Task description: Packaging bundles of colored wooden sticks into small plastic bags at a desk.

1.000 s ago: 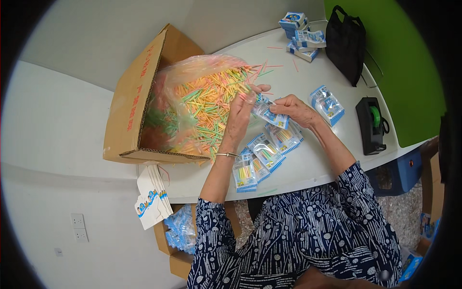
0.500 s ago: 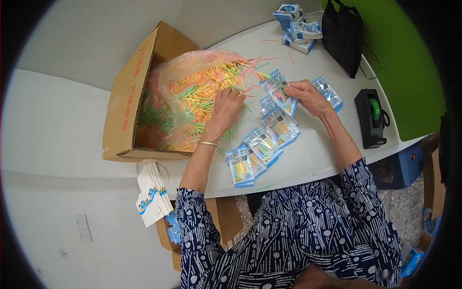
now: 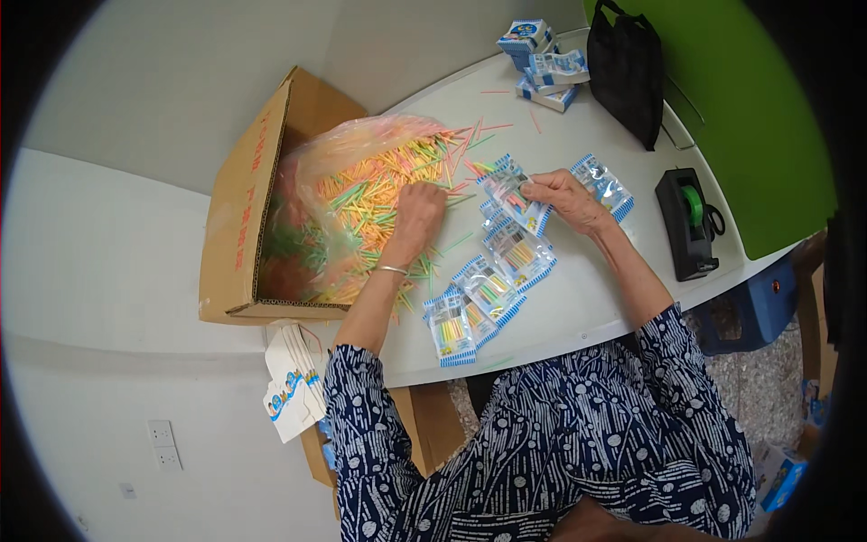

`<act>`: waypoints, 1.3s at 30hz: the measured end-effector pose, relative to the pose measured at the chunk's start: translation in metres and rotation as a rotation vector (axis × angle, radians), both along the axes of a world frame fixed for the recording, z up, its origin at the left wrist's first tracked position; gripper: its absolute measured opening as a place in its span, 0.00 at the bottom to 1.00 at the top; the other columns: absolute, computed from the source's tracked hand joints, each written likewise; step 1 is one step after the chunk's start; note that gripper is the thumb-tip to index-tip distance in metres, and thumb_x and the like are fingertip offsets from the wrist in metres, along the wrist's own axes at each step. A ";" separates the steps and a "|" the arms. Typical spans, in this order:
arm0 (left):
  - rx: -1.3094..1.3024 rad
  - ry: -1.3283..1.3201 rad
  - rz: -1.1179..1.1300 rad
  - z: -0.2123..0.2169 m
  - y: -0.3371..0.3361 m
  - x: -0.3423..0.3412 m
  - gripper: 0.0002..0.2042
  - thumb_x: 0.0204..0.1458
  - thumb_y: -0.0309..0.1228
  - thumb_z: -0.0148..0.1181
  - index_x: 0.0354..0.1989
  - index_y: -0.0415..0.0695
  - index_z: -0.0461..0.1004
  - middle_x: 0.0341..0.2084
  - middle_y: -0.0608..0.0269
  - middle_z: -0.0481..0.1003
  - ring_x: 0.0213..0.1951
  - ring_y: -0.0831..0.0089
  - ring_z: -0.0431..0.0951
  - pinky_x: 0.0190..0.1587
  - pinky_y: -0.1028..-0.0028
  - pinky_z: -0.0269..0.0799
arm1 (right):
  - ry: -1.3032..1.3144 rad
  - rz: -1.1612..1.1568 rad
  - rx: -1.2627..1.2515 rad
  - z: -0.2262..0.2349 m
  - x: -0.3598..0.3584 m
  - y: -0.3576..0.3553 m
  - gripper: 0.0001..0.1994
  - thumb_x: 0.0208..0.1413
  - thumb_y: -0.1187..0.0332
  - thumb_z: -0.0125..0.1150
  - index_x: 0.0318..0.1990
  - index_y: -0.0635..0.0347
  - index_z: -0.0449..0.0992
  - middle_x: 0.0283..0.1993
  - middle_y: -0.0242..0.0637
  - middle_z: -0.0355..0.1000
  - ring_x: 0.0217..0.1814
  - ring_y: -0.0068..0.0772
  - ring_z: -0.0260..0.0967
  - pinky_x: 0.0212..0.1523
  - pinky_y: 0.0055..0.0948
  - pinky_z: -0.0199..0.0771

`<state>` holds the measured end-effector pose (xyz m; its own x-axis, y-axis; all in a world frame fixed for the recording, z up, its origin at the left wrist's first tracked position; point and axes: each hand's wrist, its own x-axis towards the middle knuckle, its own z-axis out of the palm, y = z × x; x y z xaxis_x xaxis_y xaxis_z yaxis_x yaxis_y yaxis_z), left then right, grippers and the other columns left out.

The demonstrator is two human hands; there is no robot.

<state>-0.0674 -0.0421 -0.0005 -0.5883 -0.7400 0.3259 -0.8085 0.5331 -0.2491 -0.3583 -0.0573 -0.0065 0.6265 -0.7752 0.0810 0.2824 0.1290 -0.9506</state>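
Observation:
A heap of thin yellow, pink, orange and green sticks (image 3: pixel 366 185) spills from a clear plastic bag (image 3: pixel 316 154) onto the table. Over the heap's right side, my left hand (image 3: pixel 421 217) is bent down with its fingers curled; its fingertips and anything in them are hidden. My right hand (image 3: pixel 571 200) pinches the right edge of a clear, blue-edged packet (image 3: pixel 513 191) between thumb and fingers. Below it, similar packets (image 3: pixel 488 287) holding coloured sticks overlap in a slanting row toward the table's front edge. One more packet (image 3: pixel 603 185) lies beyond my right hand.
An open cardboard box (image 3: pixel 239 208) on its side holds part of the bag. A black tape dispenser (image 3: pixel 685 226) stands at right. Farther back are stacked small blue-and-white boxes (image 3: pixel 542 68) and a black bag (image 3: pixel 625 81). Flat white cartons (image 3: pixel 293 388) hang by the left front edge.
My left hand has drawn back leftward from the heap's right edge, and its fingers are more curled. My right hand still holds the packet. The whole view has shifted slightly.

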 end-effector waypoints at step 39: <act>0.388 0.081 0.195 -0.002 0.060 -0.052 0.12 0.46 0.21 0.50 0.40 0.35 0.70 0.31 0.48 0.74 0.33 0.56 0.75 0.35 0.66 0.72 | -0.091 -0.033 0.103 -0.005 0.008 0.004 0.12 0.56 0.65 0.58 0.40 0.65 0.78 0.36 0.30 0.76 0.39 0.15 0.68 0.44 0.18 0.66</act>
